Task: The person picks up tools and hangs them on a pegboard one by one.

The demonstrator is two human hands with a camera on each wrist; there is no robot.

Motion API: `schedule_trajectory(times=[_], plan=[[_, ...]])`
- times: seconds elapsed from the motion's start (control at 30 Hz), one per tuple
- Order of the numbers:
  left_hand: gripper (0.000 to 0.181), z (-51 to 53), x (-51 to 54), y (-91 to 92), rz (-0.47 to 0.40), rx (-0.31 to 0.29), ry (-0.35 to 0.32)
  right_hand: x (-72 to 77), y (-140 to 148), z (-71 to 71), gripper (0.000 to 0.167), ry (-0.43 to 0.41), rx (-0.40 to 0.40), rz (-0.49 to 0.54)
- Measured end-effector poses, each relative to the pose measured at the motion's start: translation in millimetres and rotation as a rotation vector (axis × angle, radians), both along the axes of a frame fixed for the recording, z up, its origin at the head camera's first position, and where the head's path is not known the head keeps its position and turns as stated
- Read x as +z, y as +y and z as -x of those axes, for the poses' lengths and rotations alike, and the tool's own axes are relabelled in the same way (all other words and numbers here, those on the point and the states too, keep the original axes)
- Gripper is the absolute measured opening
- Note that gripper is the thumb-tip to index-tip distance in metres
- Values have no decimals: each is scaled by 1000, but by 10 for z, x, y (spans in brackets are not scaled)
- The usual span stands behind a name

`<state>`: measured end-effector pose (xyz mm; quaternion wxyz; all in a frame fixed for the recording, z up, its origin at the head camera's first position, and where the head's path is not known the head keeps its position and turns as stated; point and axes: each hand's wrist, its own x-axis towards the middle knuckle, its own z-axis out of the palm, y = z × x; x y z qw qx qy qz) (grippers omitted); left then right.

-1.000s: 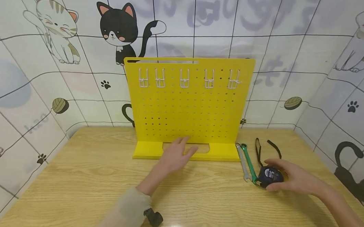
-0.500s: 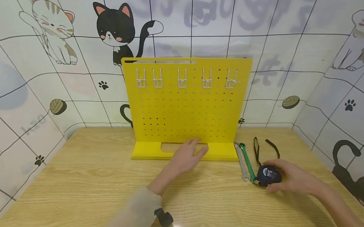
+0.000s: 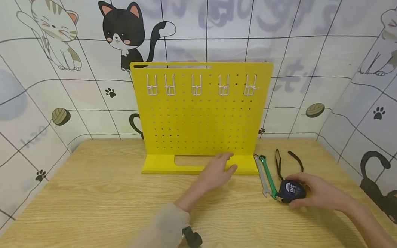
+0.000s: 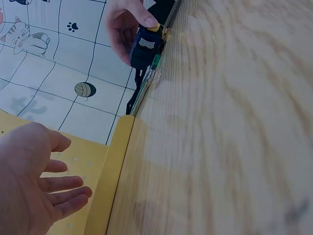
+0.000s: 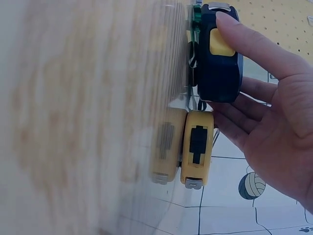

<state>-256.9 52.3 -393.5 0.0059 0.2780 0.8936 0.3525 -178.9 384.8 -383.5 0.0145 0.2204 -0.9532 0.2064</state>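
My right hand (image 3: 319, 194) grips a dark blue tape measure (image 3: 292, 190) marked 5m, at the right of the table. In the right wrist view my thumb lies beside its yellow button (image 5: 221, 43). A yellow tape measure (image 5: 197, 169) stands on the table past the dark one there; the head view does not show it. My left hand (image 3: 217, 173) reaches over the base of the yellow pegboard (image 3: 198, 118) near its right part, fingers extended and holding nothing. Between the board and the dark tape measure lie a silver wrench (image 3: 262, 176) and a green wrench (image 3: 269, 177).
Several white wire hooks (image 3: 196, 85) hang in a row along the pegboard's top. Black straps (image 3: 278, 163) lie behind the dark tape measure. The wooden table (image 3: 120, 202) ends against a wall (image 3: 95, 107) covered with cat drawings.
My left hand has moved to the right along the pegboard's base. The right hand stays on the dark tape measure, almost still. The head view has shifted slightly.
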Motion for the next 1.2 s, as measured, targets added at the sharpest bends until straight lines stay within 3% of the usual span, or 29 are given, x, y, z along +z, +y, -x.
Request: schedule_trajectory(times=[0.5,0.83,0.97,1.2], plan=[[41,47,-64,437,-203,-119,-65,34,-1,2,80,2,32,-3],[35,9,-104,712,-345,-113,-187,37,-6,1,78,12,60,14],[31,-14,-125,810,-388,-109,-267,34,8,3,79,3,82,29],[28,-107,-117,1003,-474,-10,-481,28,28,-8,79,-18,104,57]])
